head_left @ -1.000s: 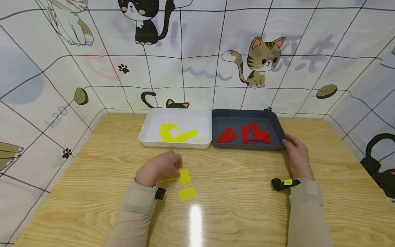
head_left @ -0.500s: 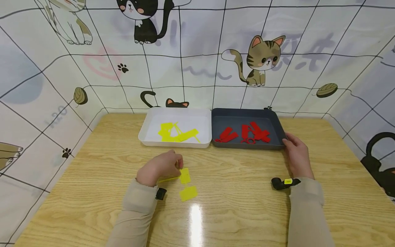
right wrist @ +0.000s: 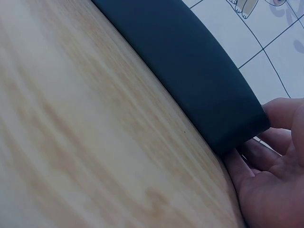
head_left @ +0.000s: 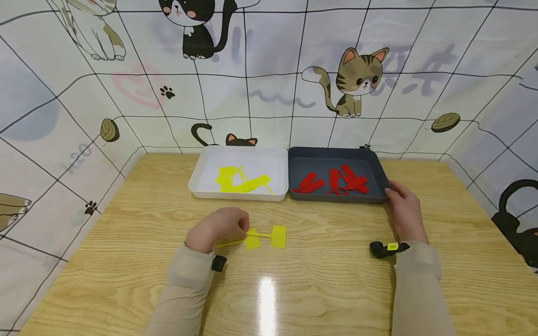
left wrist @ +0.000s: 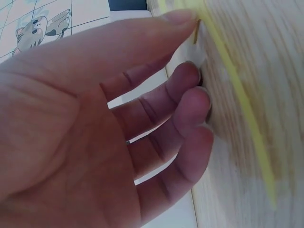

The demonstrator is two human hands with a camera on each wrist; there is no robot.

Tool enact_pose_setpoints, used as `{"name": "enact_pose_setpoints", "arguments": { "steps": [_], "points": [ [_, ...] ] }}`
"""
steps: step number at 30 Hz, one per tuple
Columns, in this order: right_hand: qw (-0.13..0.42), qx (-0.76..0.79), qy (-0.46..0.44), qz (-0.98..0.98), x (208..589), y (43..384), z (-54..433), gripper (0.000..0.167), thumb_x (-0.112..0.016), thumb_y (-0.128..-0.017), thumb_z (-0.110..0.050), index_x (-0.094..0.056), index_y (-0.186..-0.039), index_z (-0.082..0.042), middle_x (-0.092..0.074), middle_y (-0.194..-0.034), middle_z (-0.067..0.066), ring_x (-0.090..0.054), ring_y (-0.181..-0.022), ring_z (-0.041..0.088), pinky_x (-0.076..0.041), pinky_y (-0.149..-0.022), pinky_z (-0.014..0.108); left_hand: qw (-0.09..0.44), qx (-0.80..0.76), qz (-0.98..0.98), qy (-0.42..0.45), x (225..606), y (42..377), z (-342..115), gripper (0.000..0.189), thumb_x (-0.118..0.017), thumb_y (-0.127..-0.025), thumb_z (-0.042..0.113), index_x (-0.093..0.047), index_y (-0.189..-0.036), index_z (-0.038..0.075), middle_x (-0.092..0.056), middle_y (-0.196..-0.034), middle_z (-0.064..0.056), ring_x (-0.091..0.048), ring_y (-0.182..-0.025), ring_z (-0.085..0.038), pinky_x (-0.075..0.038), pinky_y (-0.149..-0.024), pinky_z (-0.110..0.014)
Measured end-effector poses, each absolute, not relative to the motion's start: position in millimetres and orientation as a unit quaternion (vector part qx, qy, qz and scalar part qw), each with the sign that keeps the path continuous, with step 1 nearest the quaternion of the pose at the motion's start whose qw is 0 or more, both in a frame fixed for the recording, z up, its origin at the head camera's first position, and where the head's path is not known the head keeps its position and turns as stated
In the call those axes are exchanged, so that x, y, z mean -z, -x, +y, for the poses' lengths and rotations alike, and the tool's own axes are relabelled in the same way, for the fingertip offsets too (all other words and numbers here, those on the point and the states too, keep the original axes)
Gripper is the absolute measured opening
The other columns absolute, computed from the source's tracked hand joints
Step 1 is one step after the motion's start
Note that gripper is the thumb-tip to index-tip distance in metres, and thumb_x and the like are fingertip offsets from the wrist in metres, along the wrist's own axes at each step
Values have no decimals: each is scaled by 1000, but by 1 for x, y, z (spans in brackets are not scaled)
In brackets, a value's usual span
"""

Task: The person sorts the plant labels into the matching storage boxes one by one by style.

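Observation:
My left hand [head_left: 220,228] is low over the table, pinching yellow flag-shaped cable ties between thumb and index finger. One flat yellow flag [head_left: 252,239] lies beside the fingertips, and a second yellow flag [head_left: 279,236] on a thin stem sticks out to the right. A thin yellow strip [left wrist: 251,123] runs past the thumb in the left wrist view. The other left fingers are bent near the tabletop. My right hand [head_left: 405,210] holds the right front corner of the dark grey tray [head_left: 336,199], fingers bent around its edge in the right wrist view.
A white tray [head_left: 235,193] stands against the dark one, with several yellow ties [head_left: 239,182] inside. Several red tags [head_left: 353,179], some with rings, lie in the dark tray. The wooden table [head_left: 319,280] ends at a cat-printed cloth backdrop [head_left: 269,93].
The outer yellow flag has swung from below the other flag to its right, turning about my left fingertips. My right hand and both trays look unchanged.

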State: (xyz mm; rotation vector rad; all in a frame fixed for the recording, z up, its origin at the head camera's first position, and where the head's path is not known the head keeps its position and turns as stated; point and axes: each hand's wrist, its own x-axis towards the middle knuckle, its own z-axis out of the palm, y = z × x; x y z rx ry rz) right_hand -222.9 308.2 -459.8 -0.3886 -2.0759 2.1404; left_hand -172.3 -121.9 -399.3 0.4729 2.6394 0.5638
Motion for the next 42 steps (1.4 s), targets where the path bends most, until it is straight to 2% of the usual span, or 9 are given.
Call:
{"name": "enact_pose_setpoints", "arguments": {
  "steps": [13,23,29,36,42],
  "points": [
    [75,-710,125,-689,460,225,306,51,-52,-90,-24,-37,-137,-8,-28,-142,8,-33,-125,14,-30,-97,17,177,-232,940,-175,402,176,-127,13,-57,-73,5,-55,-68,17,-51,-64,6,-46,-60,-11,-36,-56,-25],
    [68,-713,125,-686,458,225,306,51,-51,-91,-25,-35,-137,-9,-26,-143,8,-31,-127,16,-29,-98,18,154,-269,931,-196,402,183,-133,15,-64,-79,14,-53,-70,17,-52,-68,4,-47,-62,-13,-38,-57,-27],
    [70,-714,128,-684,458,223,305,51,-51,-91,-24,-36,-137,-9,-27,-143,8,-31,-126,15,-29,-98,18,87,-302,930,-192,404,190,-138,15,-64,-83,20,-52,-75,18,-52,-69,5,-47,-64,-13,-40,-58,-28],
    [68,-717,128,-682,457,223,305,51,-51,-91,-24,-36,-137,-8,-26,-143,8,-31,-126,14,-27,-99,19,7,-333,928,-165,402,193,-143,14,-63,-84,20,-51,-77,17,-57,-73,6,-51,-67,-13,-42,-59,-29],
    [72,-707,126,-692,458,223,305,52,-51,-91,-25,-35,-137,-8,-26,-143,8,-31,-126,15,-28,-99,18,-36,-338,929,-145,400,195,-146,11,-62,-85,22,-53,-81,17,-58,-76,5,-52,-71,-13,-43,-62,-28]
  ]
}}
